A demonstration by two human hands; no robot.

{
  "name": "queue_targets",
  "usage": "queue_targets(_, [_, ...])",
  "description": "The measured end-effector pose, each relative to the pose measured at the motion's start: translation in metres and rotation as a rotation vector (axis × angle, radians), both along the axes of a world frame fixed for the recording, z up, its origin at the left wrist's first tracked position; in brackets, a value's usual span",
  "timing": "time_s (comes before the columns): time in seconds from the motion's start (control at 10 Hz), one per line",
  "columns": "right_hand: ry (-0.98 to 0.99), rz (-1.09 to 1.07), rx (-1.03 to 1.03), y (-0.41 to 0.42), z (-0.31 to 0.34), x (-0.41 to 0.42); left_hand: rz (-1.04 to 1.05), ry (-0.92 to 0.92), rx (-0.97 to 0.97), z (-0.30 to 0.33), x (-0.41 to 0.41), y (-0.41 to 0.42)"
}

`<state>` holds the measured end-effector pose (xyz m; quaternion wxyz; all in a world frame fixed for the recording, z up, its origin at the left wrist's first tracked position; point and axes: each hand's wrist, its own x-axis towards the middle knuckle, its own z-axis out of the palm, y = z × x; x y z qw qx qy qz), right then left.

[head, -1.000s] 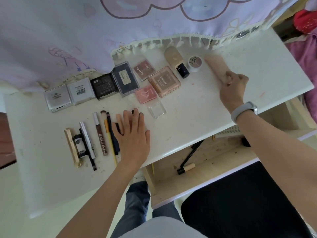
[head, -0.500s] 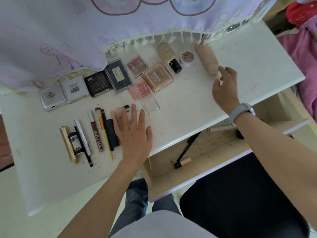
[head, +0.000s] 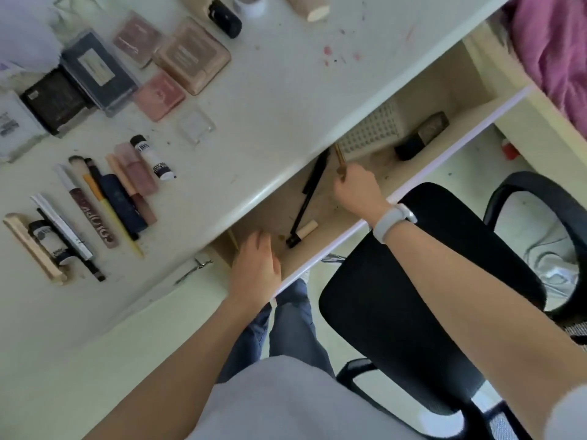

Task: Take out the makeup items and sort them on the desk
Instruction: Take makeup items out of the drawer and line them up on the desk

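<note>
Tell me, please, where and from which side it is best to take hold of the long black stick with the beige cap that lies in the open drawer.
Probably best from above, pinching the thin shaft of the long black stick with the beige cap near its middle. It lies flat on the floor of the wooden drawer, its upper end near the white desk's edge, and bare floor shows along both sides of the shaft for the fingers.

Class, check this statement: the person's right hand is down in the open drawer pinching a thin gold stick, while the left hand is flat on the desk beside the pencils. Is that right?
Not quite. The head view shows the left hand also down at the open drawer, not on the desk. The right hand is indeed in the drawer pinching the thin gold stick.
</note>
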<state>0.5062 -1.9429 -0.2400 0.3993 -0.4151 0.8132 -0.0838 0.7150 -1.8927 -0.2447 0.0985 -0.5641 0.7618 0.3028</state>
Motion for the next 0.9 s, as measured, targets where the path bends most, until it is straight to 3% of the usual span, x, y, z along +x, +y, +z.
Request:
queue_targets(0.2, [0.008,0.011,0.092,-0.031,-0.051,0.017,0.094,-0.268,0.02,-0.027,-0.003,-0.011])
queue_targets(0.4, [-0.106,-0.129,0.108,-0.03,-0.067,0.01,0.162,-0.202,0.082,-0.043,-0.007,-0.009])
queue_targets(0.5, [-0.158,-0.184,0.119,-0.029,-0.066,0.008,0.1,-0.091,0.022,-0.038,-0.009,-0.005])
queue_targets(0.7, [-0.253,-0.289,0.107,-0.028,-0.071,0.007,0.105,-0.112,-0.14,-0.041,-0.007,-0.009])
queue_targets(0.9, [-0.341,-0.458,0.107,-0.029,-0.065,-0.002,0.103,-0.086,-0.055,-0.057,-0.018,-0.014])
